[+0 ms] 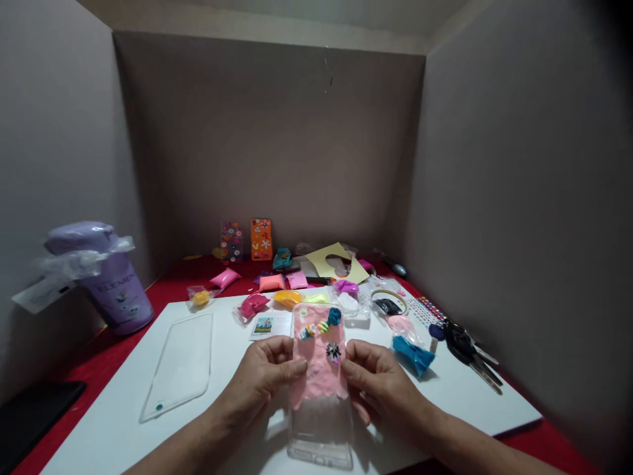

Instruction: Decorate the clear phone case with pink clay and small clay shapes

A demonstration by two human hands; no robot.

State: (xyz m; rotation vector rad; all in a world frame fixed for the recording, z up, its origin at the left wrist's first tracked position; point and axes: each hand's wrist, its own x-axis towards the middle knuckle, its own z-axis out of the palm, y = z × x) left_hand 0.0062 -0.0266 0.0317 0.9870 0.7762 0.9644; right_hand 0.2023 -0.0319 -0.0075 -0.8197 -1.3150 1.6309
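Observation:
A clear phone case (320, 429) is held upright, tilted back, over the white board. Pink clay (316, 376) covers its upper part, with a ragged lower edge. Stuck on the clay are a teal rosette (334, 316), a striped multicoloured piece (307, 332) and a black-and-white tuft (333, 351). My left hand (270, 369) grips the case's left edge, thumb on the clay. On the opposite edge my right hand (378, 376) is closed, its thumb near the tuft. The fingers behind the case are partly hidden.
A second clear phone case (180, 363) lies on the white board (237, 396) at left. Several clay packets, like the blue one (414, 356), lie around. Scissors (469, 353) rest at right. A purple cup (111, 290) stands far left. Decorated cases (261, 239) lean at the back.

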